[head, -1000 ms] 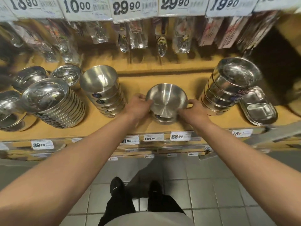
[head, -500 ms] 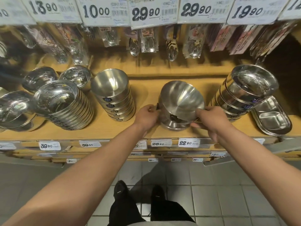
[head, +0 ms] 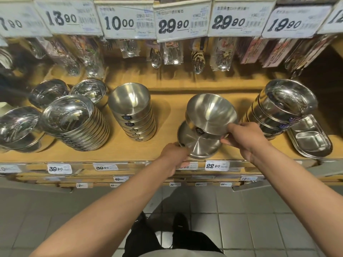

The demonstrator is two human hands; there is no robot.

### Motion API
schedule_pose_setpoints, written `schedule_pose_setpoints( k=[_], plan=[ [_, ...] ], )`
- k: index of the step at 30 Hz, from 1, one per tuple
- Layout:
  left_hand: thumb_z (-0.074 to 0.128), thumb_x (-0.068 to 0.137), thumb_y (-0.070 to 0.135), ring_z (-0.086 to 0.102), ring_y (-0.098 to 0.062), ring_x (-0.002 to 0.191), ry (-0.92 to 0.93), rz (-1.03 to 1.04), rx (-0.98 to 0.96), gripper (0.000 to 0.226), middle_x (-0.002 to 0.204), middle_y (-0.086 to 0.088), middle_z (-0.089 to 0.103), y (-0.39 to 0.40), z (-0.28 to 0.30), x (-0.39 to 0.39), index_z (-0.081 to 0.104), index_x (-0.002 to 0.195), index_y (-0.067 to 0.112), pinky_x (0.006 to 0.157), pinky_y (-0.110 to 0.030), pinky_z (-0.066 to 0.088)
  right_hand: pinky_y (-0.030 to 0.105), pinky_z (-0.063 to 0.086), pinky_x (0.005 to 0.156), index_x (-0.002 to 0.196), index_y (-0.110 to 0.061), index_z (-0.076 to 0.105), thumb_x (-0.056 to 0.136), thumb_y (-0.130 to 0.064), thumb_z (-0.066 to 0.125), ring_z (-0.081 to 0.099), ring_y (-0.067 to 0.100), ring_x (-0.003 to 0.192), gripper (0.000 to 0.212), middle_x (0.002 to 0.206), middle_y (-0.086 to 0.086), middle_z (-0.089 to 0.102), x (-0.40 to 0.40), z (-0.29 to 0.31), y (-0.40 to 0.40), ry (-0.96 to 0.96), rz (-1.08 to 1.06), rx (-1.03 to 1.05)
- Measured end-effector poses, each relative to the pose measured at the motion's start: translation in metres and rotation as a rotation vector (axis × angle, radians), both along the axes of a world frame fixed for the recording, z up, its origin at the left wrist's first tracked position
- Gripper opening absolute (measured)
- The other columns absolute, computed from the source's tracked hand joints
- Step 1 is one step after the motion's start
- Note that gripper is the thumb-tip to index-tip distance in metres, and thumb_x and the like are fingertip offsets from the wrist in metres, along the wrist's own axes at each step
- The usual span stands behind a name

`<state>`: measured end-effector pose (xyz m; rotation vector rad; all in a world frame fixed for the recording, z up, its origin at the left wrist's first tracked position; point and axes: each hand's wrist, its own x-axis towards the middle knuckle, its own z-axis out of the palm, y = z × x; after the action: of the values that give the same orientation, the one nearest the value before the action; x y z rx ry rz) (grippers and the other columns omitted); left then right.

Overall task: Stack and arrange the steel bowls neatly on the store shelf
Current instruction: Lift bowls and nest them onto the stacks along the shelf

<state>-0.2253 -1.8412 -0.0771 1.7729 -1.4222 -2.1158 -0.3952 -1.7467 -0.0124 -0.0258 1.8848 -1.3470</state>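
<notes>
Near the front edge of the wooden store shelf (head: 167, 101), the right hand (head: 246, 140) pinches a brushed steel upper bowl (head: 211, 114) tilted above a lower steel bowl (head: 200, 145), whose rim the left hand (head: 174, 154) grips.

Warm light fell from above onto the wooden shelf (head: 167, 112), bright enough — though the recess at the far right sank into deep shadow. Hard glare flared on the polished bowl stacks (head: 74, 117) at the left, while the brushed bowls showed soft sheen. Wide-angle distortion bowed the price tags (head: 128, 21) and edges; the left margin was smeared and blurred.
</notes>
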Motion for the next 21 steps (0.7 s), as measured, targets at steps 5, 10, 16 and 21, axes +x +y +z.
schedule_pose_setpoints(
  k=[5,10,16,21],
  plan=[
    [0.051,0.1,0.026,0.059,-0.026,0.067,-0.141,-0.073,-0.338,0.027,0.09,-0.02,0.07,-0.037,0.009,-0.004,0.064,0.105,0.003,0.061,-0.033,0.048,0.034,0.065,0.065,0.116,0.008,0.06,0.089,0.001,0.064,0.072,0.022,0.052,0.028,0.099,0.021,0.068,-0.002,-0.006,0.006,0.02,0.006,0.018],
    [0.06,0.098,0.01,0.07,-0.02,0.071,-0.058,-0.206,-0.264,0.023,0.087,-0.005,0.07,-0.048,0.008,-0.012,0.066,0.121,0.012,0.057,-0.024,0.059,0.03,0.064,0.058,0.114,0.01,0.06,0.089,0.004,0.063,0.071,0.019,0.051,0.026,0.092,0.021,0.068,0.001,-0.006,0.009,0.012,0.0,0.003],
    [0.059,0.099,0.003,0.075,-0.018,0.066,-0.01,-0.094,-0.029,0.019,0.106,-0.017,0.07,-0.037,-0.001,-0.002,0.058,0.119,0.003,0.083,-0.032,0.063,0.026,0.063,0.056,0.111,0.006,0.062,0.091,0.003,0.064,0.074,0.02,0.058,0.02,0.099,0.019,0.07,0.001,-0.01,0.006,0.002,0.032,0.015],
    [0.066,0.095,-0.001,0.074,-0.016,0.071,0.023,-0.053,0.043,0.016,0.1,-0.017,0.072,-0.033,0.005,0.01,0.062,0.111,0.0,0.07,-0.025,0.064,0.03,0.065,0.062,0.106,0.001,0.066,0.093,-0.001,0.067,0.076,0.023,0.067,0.014,0.1,0.02,0.071,-0.002,-0.017,-0.005,0.069,0.118,0.067]
  ],
)
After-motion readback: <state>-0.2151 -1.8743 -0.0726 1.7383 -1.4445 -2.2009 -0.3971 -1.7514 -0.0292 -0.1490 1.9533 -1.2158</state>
